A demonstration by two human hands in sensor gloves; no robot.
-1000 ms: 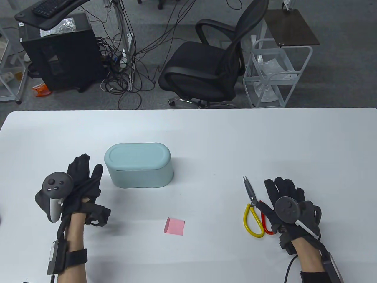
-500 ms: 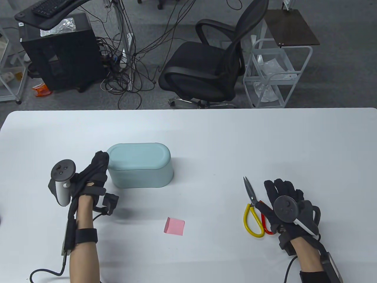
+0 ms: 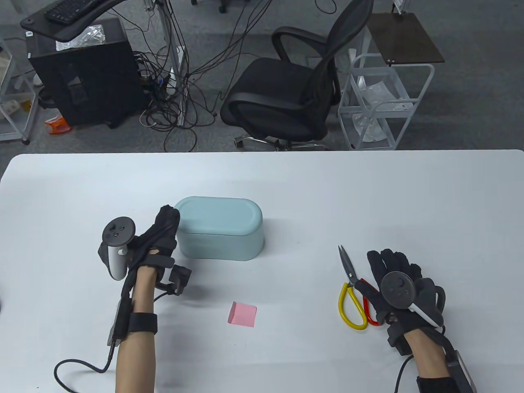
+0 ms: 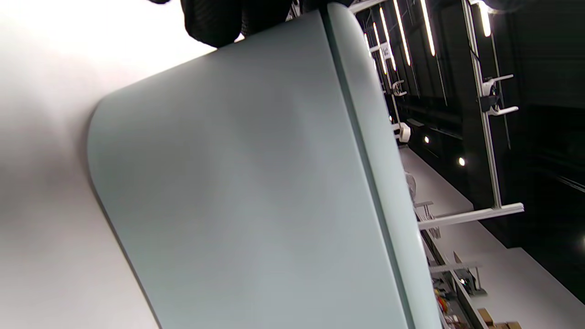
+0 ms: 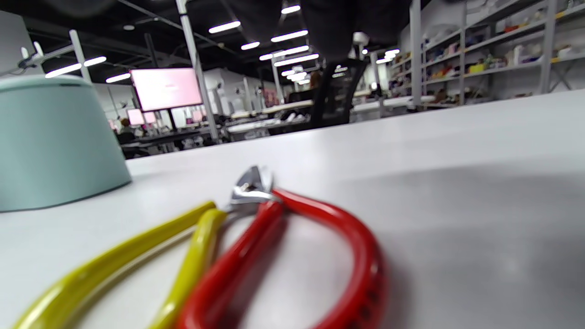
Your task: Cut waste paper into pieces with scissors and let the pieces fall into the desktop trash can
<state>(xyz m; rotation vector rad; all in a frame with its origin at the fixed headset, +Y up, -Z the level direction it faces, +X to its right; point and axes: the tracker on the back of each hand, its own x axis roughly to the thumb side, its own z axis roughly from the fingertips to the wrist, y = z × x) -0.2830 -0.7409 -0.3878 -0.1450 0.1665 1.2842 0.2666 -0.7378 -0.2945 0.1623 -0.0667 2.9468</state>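
A pale green desktop trash can (image 3: 221, 229) with its lid down stands left of the table's middle; it fills the left wrist view (image 4: 237, 183) and shows at the left of the right wrist view (image 5: 50, 141). My left hand (image 3: 167, 221) presses straight fingers (image 4: 215, 23) against the can's left end. A pink square of paper (image 3: 242, 314) lies flat nearer the front. Scissors (image 3: 350, 286) with one yellow and one red handle (image 5: 256, 237) lie closed at the right. My right hand (image 3: 389, 258) rests flat beside them, its thumb over the red handle.
The white table (image 3: 327, 196) ends at its far edge along the top, with an office chair (image 3: 286, 98) and a wire trolley (image 3: 385, 102) on the floor beyond. A black cable (image 3: 73, 368) trails from my left forearm at the front left.
My left hand swung in to the can's left end and has pushed the can some way to the right. The right hand, scissors and pink paper have not moved.
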